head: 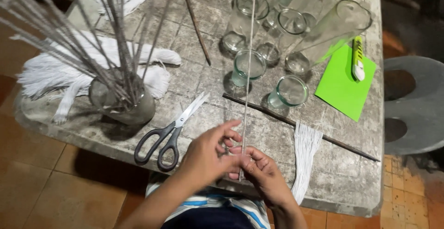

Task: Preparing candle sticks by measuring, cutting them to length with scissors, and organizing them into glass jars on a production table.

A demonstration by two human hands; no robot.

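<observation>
Your left hand (203, 157) and your right hand (261, 173) meet at the 6 o'clock edge of the table (342, 183), just above your striped shirt (222, 206). Both hands close their fingertips around the lower end of a thin stick (248, 67), which stands up and leans away toward 12 o'clock, passing in front of the glasses. The left fingers are curled, with thumb and forefinger pinching the stick; the right fingers are bent and press the stick from the other side.

At 9 o'clock from your hands lie black-handled scissors (172, 129), with blades slightly open. Further at 10 o'clock stands a jar (122, 102) full of similar sticks, and white thread bundles (55, 72) lie behind it. At 3 o'clock from your hands a white bundle of strings (305, 157) hangs over the table edge, touching a long dark rod (300, 126). At 1 o'clock stand several glasses (289, 92), some upright and some tilted. Beside them, at 2 o'clock, a green paper sheet (342, 88) lies with a utility knife (357, 59) partly on it.
</observation>
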